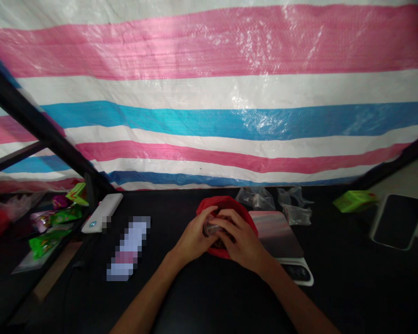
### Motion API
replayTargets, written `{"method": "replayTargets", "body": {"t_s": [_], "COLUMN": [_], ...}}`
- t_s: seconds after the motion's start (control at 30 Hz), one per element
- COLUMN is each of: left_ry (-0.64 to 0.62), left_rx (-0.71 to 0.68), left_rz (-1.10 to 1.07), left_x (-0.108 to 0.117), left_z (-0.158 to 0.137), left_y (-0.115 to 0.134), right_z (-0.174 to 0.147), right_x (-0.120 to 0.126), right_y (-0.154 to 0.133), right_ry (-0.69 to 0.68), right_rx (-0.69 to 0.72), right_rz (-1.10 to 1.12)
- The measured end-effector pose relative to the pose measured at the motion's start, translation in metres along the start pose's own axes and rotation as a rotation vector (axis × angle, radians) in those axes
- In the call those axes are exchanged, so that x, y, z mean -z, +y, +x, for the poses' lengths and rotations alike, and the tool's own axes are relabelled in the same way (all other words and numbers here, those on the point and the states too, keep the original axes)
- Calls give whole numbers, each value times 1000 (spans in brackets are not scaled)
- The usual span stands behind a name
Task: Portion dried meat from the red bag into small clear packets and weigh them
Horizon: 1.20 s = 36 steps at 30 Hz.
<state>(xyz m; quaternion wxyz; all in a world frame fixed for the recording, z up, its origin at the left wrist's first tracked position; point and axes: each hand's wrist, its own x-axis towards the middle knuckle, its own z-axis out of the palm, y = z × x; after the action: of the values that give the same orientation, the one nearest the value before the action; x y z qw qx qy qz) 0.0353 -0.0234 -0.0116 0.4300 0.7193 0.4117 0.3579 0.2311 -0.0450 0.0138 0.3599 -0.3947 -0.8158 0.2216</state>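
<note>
A red plastic bag sits with its mouth open on the black table, and dark contents show faintly inside. Over that opening, my left hand curls its fingers and thumb around a small clear plastic bag. My right hand meets it from the other side, its fingers bent onto the same clear bag. What the clear bag contains is mostly hidden by my fingers. Just right of the red bag is a flat kitchen scale with a dark display at its front, partly behind my right forearm.
Crumpled clear bags lie behind the scale. A green box and an upright phone are at the right. To the left are a white power bank, a pixelated screen and green snack packets. Striped sheeting hangs behind.
</note>
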Motion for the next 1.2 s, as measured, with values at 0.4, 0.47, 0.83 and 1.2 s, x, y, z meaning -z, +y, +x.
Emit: {"method": "replayTargets", "body": {"t_s": [0.4, 0.47, 0.83, 1.2], "left_ry": [117, 151, -320, -347], "left_rx": [-49, -55, 50, 45], "left_rz": [15, 23, 165, 98], "left_x": [-4, -1, 41, 23], "left_z": [0, 2, -7, -4], "left_y": [1, 3, 28, 15], "right_z": [0, 2, -4, -3], "right_x": [3, 9, 38, 27], "right_y": [15, 20, 29, 30], "right_ry": [157, 204, -245, -305], "right_rx": [4, -38, -228, -323], "right_rz": [15, 39, 51, 100]}}
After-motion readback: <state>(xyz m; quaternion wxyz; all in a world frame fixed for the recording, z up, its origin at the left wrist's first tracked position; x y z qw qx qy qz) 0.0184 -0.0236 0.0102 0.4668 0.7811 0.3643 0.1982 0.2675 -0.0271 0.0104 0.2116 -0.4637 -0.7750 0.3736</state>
